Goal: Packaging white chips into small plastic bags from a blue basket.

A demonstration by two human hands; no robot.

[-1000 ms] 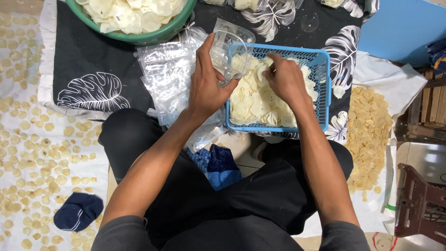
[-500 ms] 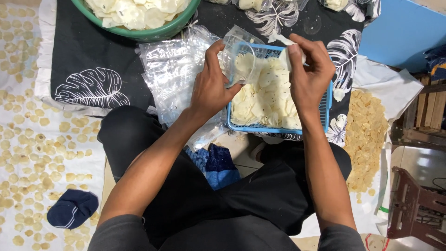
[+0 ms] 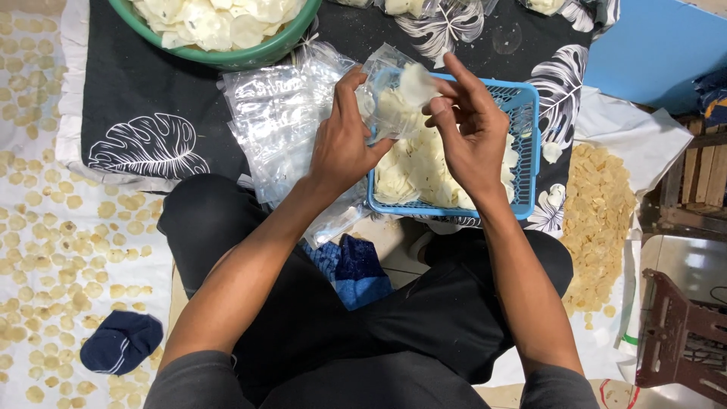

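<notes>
My left hand (image 3: 344, 148) grips a small clear plastic bag (image 3: 385, 106) partly filled with pale round chips, held over the left end of a blue plastic basket (image 3: 528, 155). My right hand (image 3: 469, 132) pinches a pale chip (image 3: 416, 82) at the bag's mouth. The basket holds a heap of the same chips (image 3: 424, 170). A stack of empty clear bags (image 3: 276, 125) lies just left of my left hand on a black leaf-print cloth (image 3: 144, 98).
A green bowl (image 3: 227, 53) of chips stands at the top. Small yellow chips (image 3: 45, 250) are spread on white cloth at the left, more (image 3: 598, 212) at the right. A dark blue cap (image 3: 121, 341) lies lower left. A brown plastic stool (image 3: 681, 341) is lower right.
My right hand lifted out of the basket with a chip and came to the bag's mouth. The left hand kept hold of the bag, raising it slightly.
</notes>
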